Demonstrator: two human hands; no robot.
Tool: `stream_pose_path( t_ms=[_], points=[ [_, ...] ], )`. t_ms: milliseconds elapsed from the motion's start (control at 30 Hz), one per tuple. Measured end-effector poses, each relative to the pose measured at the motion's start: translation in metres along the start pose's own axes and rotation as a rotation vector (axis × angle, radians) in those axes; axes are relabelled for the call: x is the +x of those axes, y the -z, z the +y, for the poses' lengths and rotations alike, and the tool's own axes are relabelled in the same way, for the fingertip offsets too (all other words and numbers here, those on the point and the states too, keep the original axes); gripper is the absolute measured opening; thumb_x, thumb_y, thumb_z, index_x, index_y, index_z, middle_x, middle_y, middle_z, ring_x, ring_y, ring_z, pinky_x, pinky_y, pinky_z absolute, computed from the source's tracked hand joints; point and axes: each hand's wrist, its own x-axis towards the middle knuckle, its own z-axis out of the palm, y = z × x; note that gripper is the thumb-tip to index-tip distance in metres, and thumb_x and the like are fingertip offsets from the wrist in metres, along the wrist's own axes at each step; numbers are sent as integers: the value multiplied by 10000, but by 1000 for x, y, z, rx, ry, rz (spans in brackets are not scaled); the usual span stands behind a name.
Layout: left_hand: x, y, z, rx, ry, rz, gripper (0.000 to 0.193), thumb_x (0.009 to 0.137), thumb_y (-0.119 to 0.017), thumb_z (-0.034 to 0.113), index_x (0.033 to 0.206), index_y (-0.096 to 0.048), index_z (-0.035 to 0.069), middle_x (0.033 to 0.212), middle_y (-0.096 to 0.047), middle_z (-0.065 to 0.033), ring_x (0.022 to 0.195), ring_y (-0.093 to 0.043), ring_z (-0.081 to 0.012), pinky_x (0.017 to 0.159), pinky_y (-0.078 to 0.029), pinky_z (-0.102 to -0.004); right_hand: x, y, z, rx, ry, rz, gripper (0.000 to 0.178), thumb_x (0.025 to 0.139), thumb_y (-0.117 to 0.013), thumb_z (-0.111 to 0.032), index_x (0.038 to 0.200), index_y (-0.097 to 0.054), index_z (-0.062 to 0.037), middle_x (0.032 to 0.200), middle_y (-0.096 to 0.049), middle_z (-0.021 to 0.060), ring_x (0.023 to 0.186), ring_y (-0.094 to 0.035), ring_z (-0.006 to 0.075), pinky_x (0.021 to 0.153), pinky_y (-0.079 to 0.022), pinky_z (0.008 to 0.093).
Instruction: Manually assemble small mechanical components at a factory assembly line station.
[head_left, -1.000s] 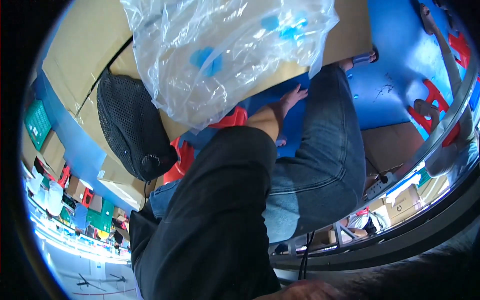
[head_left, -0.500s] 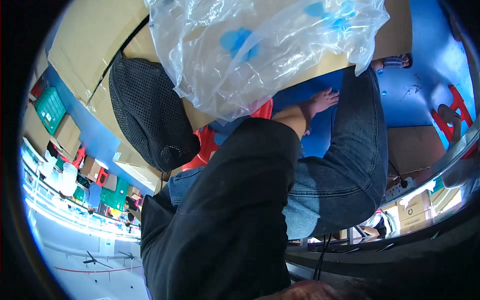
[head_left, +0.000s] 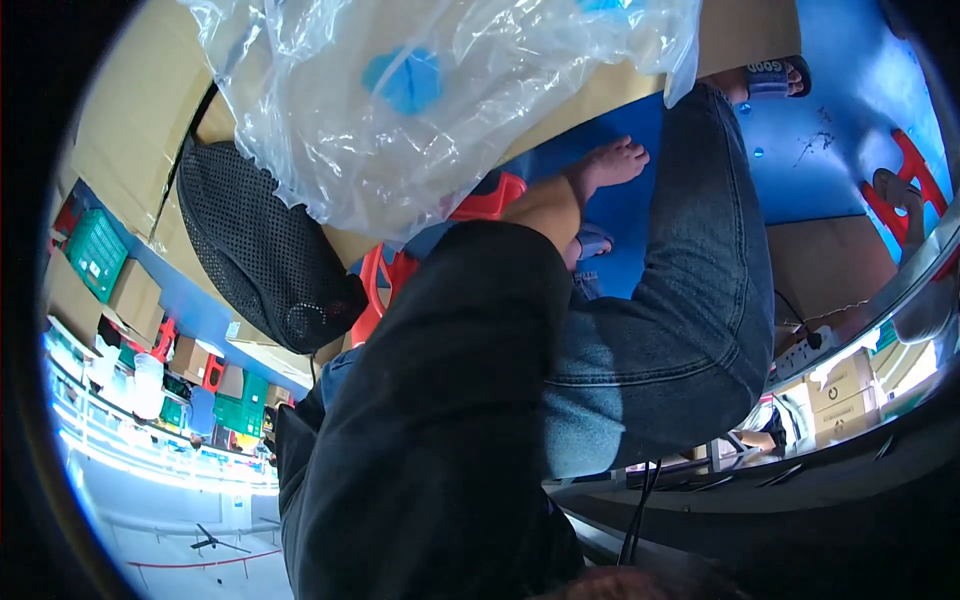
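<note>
Loosely atop cardboard [head_left: 745, 45], clear plastic bag [head_left: 350, 145].

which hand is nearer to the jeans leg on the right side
Right, it appears: the right hand is just left of the jeans leg, with a narrow gap between them in the picture. The left hand is not in view.

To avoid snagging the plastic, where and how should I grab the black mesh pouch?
Grip the black mesh pouch by its rounded lower end, probably from the picture's left: that end narrows clear of the plastic, which laps the pouch's upper right edge.
</note>
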Motion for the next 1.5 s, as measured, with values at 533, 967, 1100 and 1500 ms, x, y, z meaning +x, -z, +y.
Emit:
stream_pose_path(
  t_ms=[533,967,1100,1500],
  points=[
    [-4,-9,13,-37,172,-147,110,913,-629,172,911,-696,86,927,-637,-149,799,-603,-303,621,-512,-456,-373,182,108,26,-263,105,659,933,-656,-628,1332,-590,-107,1261,-630,111,1067,-638,303,941,-518,474],
    [-48,31,-41,-434,432,-460,95,907,-602,56,999,-609,29,905,-691,-205,774,-705,-408,758,-596,-550,-536,272,121,185,-536,150,580,886,-752,-598,1109,-642,-75,1003,-648,99,849,-628,288,859,-532,421],
    [-67,56,-46,-598,545,-308,91,894,-627,63,978,-634,29,852,-697,-182,742,-691,-355,747,-586,-481,-571,298,101,245,-651,260,565,871,-781,-589,1041,-658,-65,924,-654,95,782,-625,284,834,-537,405],
    [-44,360,-29,-1222,774,150,148,903,-718,113,977,-783,3,752,-704,-50,673,-632,-151,680,-528,-291,-464,283,50,489,-52,713,183,739,-822,-70,809,-653,-63,716,-588,51,610,-509,235,571,-435,340]
  ],
)
